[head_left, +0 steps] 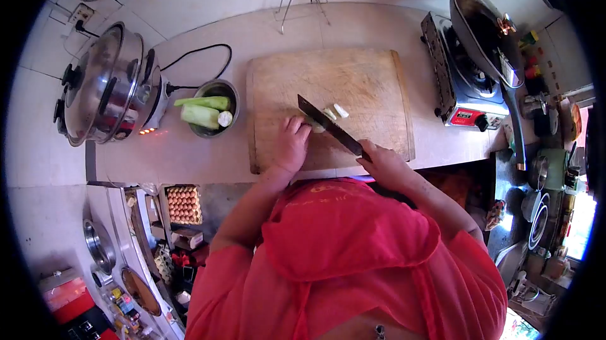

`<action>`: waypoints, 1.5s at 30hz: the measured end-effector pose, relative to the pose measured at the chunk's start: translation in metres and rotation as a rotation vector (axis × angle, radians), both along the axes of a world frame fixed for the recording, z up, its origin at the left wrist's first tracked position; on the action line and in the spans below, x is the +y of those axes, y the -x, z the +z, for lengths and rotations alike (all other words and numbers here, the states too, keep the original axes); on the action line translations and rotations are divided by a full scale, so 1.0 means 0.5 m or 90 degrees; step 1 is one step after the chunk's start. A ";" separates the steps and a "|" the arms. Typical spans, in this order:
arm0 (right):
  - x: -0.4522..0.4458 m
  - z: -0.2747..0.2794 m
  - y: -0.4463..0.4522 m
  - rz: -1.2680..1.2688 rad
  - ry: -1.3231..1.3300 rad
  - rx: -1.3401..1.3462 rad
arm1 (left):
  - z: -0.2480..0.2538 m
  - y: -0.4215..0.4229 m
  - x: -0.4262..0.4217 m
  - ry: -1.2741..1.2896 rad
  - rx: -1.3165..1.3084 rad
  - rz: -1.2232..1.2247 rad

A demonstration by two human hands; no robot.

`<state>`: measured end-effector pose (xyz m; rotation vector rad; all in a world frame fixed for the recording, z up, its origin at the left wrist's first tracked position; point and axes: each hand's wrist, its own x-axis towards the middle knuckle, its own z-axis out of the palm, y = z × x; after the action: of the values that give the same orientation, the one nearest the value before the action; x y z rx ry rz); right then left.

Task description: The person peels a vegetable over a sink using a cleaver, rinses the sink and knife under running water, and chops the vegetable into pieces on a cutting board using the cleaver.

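A wooden cutting board (328,78) lies in front of me. My right hand (384,164) grips the handle of a cleaver (329,126), whose dark blade slants up and left over the board. My left hand (294,143), its fingers curled, rests on the board left of the blade. What its fingertips hold is mostly hidden; a small pale piece shows beside them at the blade. Just right of the blade lie pale cut pieces (341,111). Left of the board, a metal bowl (235,101) holds peeled green vegetable pieces (200,115).
At the back right, a pan (470,24) sits on a gas stove (464,97), its handle reaching toward the front. A steel steamer pot (101,87) stands at the left, with a black cord (208,47) behind the bowl. A wire rack (297,5) stands behind the board.
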<state>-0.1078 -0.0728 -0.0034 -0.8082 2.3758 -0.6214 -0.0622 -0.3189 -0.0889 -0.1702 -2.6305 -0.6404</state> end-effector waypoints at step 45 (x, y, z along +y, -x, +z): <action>-0.016 0.030 0.001 -0.041 0.020 -0.010 | -0.009 0.006 -0.011 0.027 -0.044 -0.053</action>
<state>-0.1082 -0.0809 0.0118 -0.7401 2.3919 -0.6911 -0.0649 -0.3242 -0.0933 -0.2764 -2.7163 -0.6284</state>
